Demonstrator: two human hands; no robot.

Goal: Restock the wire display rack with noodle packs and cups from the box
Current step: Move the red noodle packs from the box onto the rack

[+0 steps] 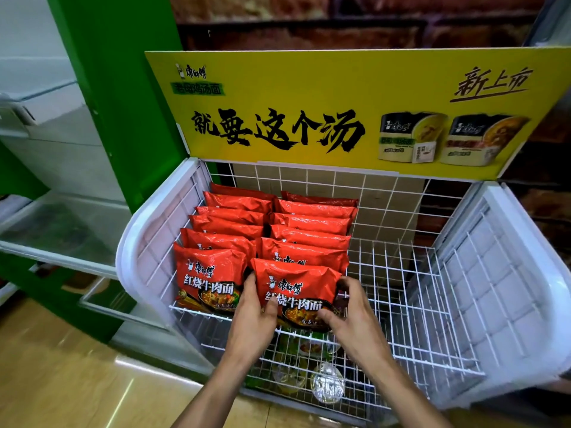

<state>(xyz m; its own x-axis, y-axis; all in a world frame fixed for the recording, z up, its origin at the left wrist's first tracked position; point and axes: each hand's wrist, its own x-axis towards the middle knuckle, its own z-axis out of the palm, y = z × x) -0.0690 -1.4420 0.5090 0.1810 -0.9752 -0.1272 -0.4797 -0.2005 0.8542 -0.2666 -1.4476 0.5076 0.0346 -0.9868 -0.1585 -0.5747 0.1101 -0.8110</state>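
Two pack rows (265, 223) in rack (432, 304); left grip (253, 316), right grip (355, 316) tight round front pack (296, 285)

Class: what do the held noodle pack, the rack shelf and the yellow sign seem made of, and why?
Noodle pack: probably glossy plastic film; crinkled, glinting. Rack shelf: apparently white-coated metal wire; thin gridded rods. Yellow sign: flat printed board, material unclear.
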